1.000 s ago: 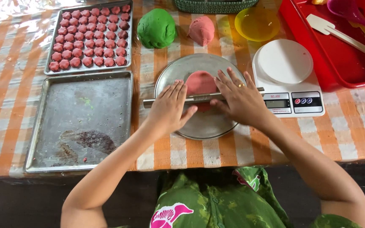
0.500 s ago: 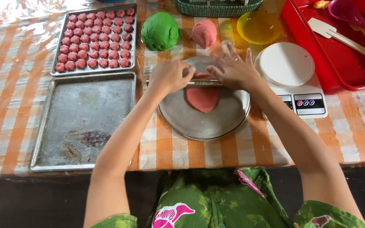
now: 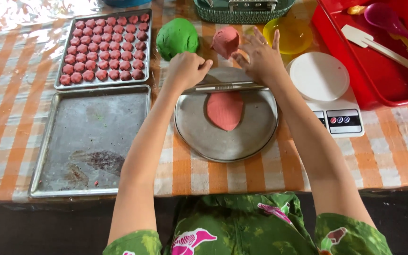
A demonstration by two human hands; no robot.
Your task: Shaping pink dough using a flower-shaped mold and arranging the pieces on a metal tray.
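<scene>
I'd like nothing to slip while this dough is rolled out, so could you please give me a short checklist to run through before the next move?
1. Flattened pink dough sheet lies fully inside the round metal plate: ok.
2. Thin metal rolling rod rests across the plate at the dough's far edge: ok.
3. Left hand rests on the rod's left end: ok.
4. Right hand presses the rod with fingers spread: ok.
5. Pink dough lump and green dough ball lie apart from the plate: ok.
6. Dough sticking to the plate: cannot tell.
</scene>
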